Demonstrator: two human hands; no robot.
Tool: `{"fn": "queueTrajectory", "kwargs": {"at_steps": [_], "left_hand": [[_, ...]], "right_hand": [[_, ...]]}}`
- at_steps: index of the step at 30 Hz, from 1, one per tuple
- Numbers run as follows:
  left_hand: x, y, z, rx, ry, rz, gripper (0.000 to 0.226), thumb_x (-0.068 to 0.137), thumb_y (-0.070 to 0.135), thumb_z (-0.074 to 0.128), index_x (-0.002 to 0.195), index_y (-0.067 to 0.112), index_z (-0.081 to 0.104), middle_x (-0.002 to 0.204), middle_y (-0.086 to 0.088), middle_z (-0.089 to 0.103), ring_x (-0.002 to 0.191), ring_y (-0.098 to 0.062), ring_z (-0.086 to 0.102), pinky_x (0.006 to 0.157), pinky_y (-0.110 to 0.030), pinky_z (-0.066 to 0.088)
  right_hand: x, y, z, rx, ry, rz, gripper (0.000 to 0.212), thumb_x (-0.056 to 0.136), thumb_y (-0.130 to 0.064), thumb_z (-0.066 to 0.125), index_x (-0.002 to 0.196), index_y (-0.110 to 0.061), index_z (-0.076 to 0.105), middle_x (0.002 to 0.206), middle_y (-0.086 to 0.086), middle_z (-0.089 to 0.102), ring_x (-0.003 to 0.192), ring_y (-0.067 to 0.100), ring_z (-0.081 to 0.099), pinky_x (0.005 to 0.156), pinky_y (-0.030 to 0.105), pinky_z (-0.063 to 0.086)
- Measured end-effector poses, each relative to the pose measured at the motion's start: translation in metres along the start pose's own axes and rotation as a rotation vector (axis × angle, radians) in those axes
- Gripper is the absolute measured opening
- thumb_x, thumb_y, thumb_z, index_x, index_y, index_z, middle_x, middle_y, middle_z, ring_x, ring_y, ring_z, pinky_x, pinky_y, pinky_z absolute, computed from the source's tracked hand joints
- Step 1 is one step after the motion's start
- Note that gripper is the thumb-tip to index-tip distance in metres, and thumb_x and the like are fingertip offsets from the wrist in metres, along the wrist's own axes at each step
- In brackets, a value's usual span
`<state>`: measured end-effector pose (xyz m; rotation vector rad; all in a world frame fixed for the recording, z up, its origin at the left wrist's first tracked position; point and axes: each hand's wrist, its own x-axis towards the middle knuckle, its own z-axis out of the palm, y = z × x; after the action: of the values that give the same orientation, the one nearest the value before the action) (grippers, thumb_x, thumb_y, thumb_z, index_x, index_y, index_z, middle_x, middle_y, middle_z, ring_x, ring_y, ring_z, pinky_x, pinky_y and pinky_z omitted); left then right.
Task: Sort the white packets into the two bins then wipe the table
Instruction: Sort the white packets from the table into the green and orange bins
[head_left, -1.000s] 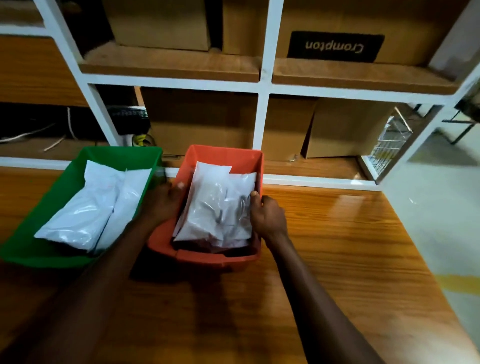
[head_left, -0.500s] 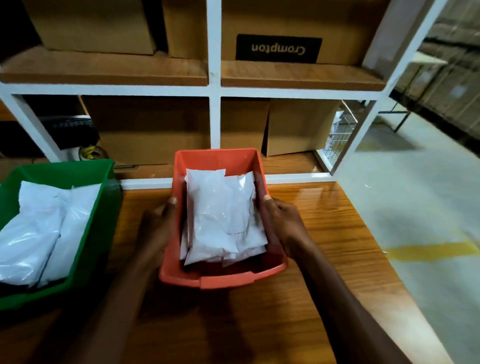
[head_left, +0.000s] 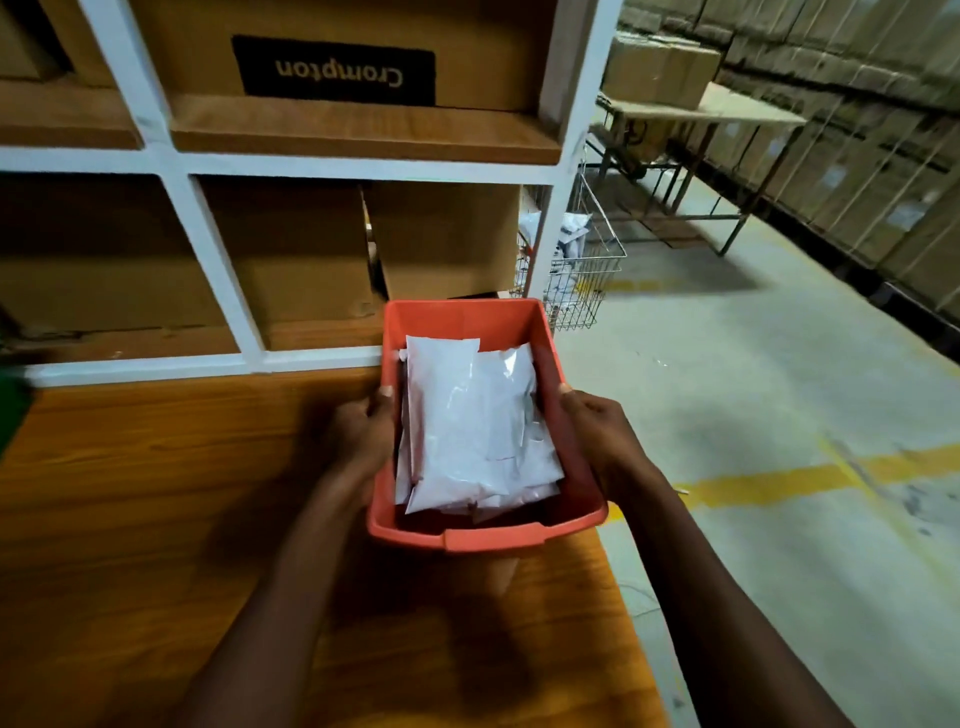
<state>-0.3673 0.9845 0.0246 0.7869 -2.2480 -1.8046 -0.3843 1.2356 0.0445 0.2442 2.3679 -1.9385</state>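
An orange bin holds a stack of white packets. It hangs above the right end of the wooden table, partly out past the table's right edge. My left hand grips the bin's left wall, thumb over the rim. My right hand grips its right wall the same way. Only a sliver of the green bin shows at the far left edge; its packets are out of view.
White shelving with cardboard boxes stands behind the table. A wire basket sits on the concrete floor to the right of the shelf. Farther right are a metal table with a box and stacked cartons. A yellow line crosses the floor.
Both hands have carried the orange bin to the right, up to and over the table's right edge. The view has swung right, so the green bin has almost left the frame.
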Motion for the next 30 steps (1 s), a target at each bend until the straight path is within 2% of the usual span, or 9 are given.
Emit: {"fn": "queueTrajectory", "kwargs": {"at_steps": [3, 8, 11, 14, 22, 25, 27, 28, 30], "left_hand": [[0.0, -0.004, 0.026, -0.028, 0.012, -0.02, 0.045, 0.1, 0.041, 0.051, 0.067, 0.012, 0.062, 0.063, -0.004, 0.058, 0.062, -0.018, 0.051, 0.059, -0.034, 0.039], [-0.004, 0.009, 0.043, -0.058, -0.002, -0.017, 0.041, 0.101, 0.041, 0.049, 0.083, 0.009, 0.068, 0.07, -0.006, 0.061, 0.067, -0.018, 0.053, 0.064, -0.031, 0.04], [-0.004, 0.016, 0.046, -0.001, 0.019, -0.023, 0.038, 0.103, 0.04, 0.045, 0.079, 0.014, 0.061, 0.058, 0.0, 0.049, 0.054, -0.014, 0.043, 0.054, -0.027, 0.031], [0.001, 0.018, 0.047, 0.022, 0.047, -0.017, 0.04, 0.102, 0.041, 0.047, 0.082, 0.011, 0.065, 0.06, 0.0, 0.052, 0.057, -0.016, 0.045, 0.057, -0.029, 0.032], [-0.001, 0.019, 0.046, 0.069, 0.055, -0.042, 0.042, 0.101, 0.044, 0.045, 0.084, 0.012, 0.066, 0.058, -0.001, 0.049, 0.053, -0.016, 0.042, 0.057, -0.03, 0.031], [-0.004, 0.023, 0.045, 0.09, 0.045, -0.027, 0.045, 0.102, 0.043, 0.044, 0.077, 0.012, 0.065, 0.058, -0.002, 0.05, 0.053, -0.016, 0.041, 0.056, -0.03, 0.029], [-0.007, 0.025, 0.041, 0.06, 0.014, 0.003, 0.044, 0.102, 0.042, 0.044, 0.083, 0.01, 0.068, 0.067, -0.006, 0.061, 0.061, -0.018, 0.049, 0.06, -0.03, 0.035], [-0.009, 0.026, 0.037, 0.053, -0.007, 0.033, 0.044, 0.102, 0.042, 0.044, 0.088, 0.009, 0.07, 0.076, -0.011, 0.067, 0.068, -0.019, 0.054, 0.064, -0.031, 0.039], [-0.015, 0.029, 0.028, 0.094, -0.048, 0.1, 0.041, 0.102, 0.043, 0.042, 0.104, 0.012, 0.07, 0.099, -0.015, 0.072, 0.084, -0.024, 0.063, 0.076, -0.035, 0.047]], "right_hand": [[0.016, 0.008, -0.023, -0.011, -0.001, -0.002, 0.037, 0.097, -0.042, 0.055, 0.068, -0.019, 0.055, 0.069, 0.005, 0.055, 0.07, 0.014, 0.047, 0.066, 0.031, 0.037], [0.035, 0.017, -0.034, -0.023, -0.003, 0.023, 0.051, 0.1, -0.036, 0.054, 0.052, -0.022, 0.049, 0.064, 0.001, 0.053, 0.066, 0.014, 0.044, 0.064, 0.03, 0.035], [0.045, 0.014, -0.032, -0.028, -0.019, 0.023, 0.037, 0.098, -0.037, 0.054, 0.065, -0.021, 0.056, 0.069, 0.004, 0.056, 0.068, 0.014, 0.047, 0.066, 0.032, 0.038], [0.051, 0.011, -0.032, -0.01, -0.041, 0.044, 0.03, 0.098, -0.035, 0.054, 0.074, -0.017, 0.058, 0.071, 0.008, 0.053, 0.07, 0.016, 0.046, 0.067, 0.032, 0.036], [0.048, 0.01, -0.032, 0.01, -0.033, 0.04, 0.032, 0.1, -0.031, 0.055, 0.073, -0.013, 0.057, 0.071, 0.008, 0.053, 0.069, 0.015, 0.045, 0.064, 0.029, 0.036], [0.047, 0.007, -0.032, -0.044, -0.034, 0.049, 0.035, 0.095, -0.038, 0.055, 0.066, -0.019, 0.053, 0.068, 0.008, 0.051, 0.07, 0.018, 0.044, 0.066, 0.034, 0.035], [0.044, 0.001, -0.032, -0.18, -0.008, -0.006, 0.043, 0.093, -0.05, 0.049, 0.062, -0.021, 0.055, 0.068, 0.003, 0.059, 0.07, 0.02, 0.051, 0.067, 0.034, 0.04], [0.039, -0.005, -0.033, -0.286, 0.013, -0.052, 0.042, 0.094, -0.054, 0.045, 0.072, -0.025, 0.065, 0.078, 0.002, 0.069, 0.077, 0.024, 0.059, 0.072, 0.035, 0.047], [0.028, -0.019, -0.031, -0.479, 0.071, -0.152, 0.045, 0.099, -0.057, 0.04, 0.116, -0.029, 0.07, 0.116, 0.007, 0.073, 0.107, 0.032, 0.065, 0.09, 0.041, 0.051]]}}
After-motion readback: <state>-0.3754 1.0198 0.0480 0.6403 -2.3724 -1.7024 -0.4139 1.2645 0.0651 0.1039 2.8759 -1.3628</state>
